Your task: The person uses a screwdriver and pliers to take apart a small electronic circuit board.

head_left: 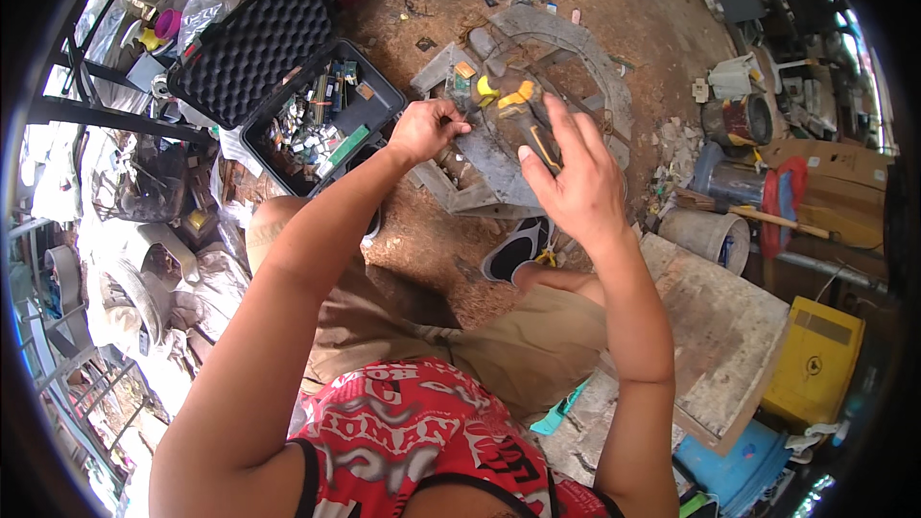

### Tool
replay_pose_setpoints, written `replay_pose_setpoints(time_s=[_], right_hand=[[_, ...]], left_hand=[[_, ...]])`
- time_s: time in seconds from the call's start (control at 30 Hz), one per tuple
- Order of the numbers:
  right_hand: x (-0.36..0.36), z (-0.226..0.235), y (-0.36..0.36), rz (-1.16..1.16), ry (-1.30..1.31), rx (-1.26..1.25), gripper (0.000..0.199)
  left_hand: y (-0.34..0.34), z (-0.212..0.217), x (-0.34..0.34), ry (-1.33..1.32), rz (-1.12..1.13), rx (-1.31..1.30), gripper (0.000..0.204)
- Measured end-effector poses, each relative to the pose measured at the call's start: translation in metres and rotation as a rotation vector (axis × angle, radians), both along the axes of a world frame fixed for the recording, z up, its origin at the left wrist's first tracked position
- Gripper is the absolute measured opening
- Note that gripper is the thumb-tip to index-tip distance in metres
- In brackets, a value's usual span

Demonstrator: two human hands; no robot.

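Note:
My right hand [574, 182] grips a yellow and black power tool [523, 107], held up in front of me with its head pointing away. Its fingers spread over the handle. My left hand [427, 127] is closed in a fist at the tool's front end, pinching something small that I cannot make out. Both hands hover above a grey stone slab [499, 168] on the dirt ground. My knees in tan shorts and a black sandal [513, 247] show below the hands.
An open black case [288, 86] with foam lid holds several small parts at the left. Right of me lie a grey bucket [710, 233], a hammer with wooden handle [758, 216], a yellow box [815, 360], a wooden board [720, 326] and a blue tub [734, 470].

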State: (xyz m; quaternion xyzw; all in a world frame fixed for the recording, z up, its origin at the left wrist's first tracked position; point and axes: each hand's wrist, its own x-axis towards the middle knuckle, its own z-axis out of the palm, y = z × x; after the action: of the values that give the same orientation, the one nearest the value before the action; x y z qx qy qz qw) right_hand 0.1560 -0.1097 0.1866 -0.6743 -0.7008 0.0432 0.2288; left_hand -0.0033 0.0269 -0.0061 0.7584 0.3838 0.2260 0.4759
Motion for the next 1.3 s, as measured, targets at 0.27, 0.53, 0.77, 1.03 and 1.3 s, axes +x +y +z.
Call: replay_pose_setpoints(time_s=[0.27,0.53,0.77,1.03,1.3], right_hand=[[-0.005,0.007,-0.003,-0.058,0.038,-0.041,0.059],[0.028,-0.121,-0.057,-0.354,0.086,-0.227,0.061],[0.014,-0.166,-0.059,-0.216,0.064,-0.369,0.064],[0.028,0.011,-0.041,-0.155,1.09,-0.383,0.078],[0.011,0.0,-0.042,-0.143,0.57,-0.504,0.04]], left_hand=[[0.004,0.002,-0.004,0.081,-0.011,0.035,0.022],[0.0,0.023,0.006,0.023,-0.034,0.113,0.022],[0.006,0.073,-0.002,0.031,-0.108,0.48,0.008],[-0.001,0.092,-0.007,0.138,-0.245,0.637,0.01],[-0.004,0.103,0.001,0.066,-0.335,0.689,0.015]])
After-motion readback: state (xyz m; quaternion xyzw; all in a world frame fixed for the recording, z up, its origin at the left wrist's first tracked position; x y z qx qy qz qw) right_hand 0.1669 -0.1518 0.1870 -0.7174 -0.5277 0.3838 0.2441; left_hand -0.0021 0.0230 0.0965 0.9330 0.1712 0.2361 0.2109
